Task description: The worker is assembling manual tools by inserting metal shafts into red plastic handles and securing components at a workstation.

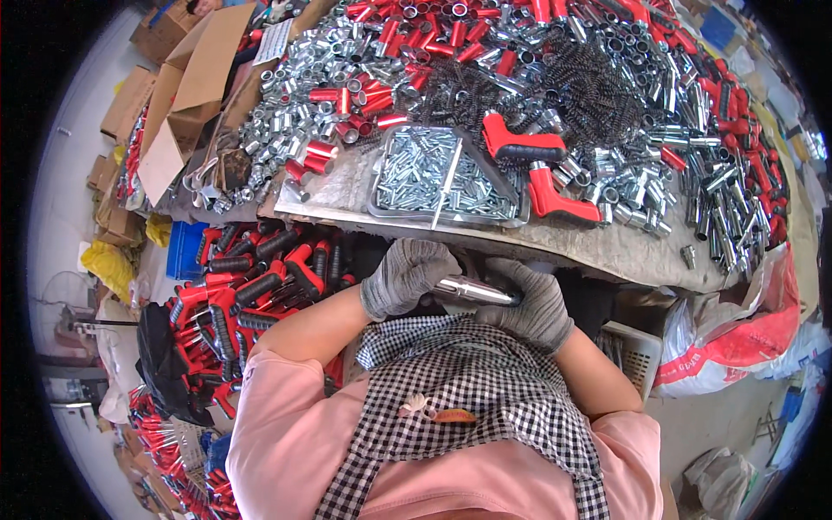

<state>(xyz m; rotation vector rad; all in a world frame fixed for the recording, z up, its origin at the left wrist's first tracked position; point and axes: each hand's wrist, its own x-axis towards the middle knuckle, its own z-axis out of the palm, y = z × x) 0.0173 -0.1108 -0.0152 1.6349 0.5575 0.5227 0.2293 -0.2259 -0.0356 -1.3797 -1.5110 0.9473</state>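
Observation:
Both my hands wear grey knitted gloves and meet in front of my chest, below the bench edge. Between them lies a shiny chrome metal tube with a dark end at its right. My left hand is curled round the tube's left end. The right hand closes at the tube's dark end, its fingertips partly hidden. Just beyond them on the bench is a clear plastic tray holding small silver pins, crossed by a thin pale rod. Two red-and-black pistol-grip handles lie right of the tray.
Heaps of silver sockets, red sleeves and black springs cover the bench. Many red-and-black handles are piled at my left. A cardboard box stands far left; a red-and-white sack and plastic crate sit right.

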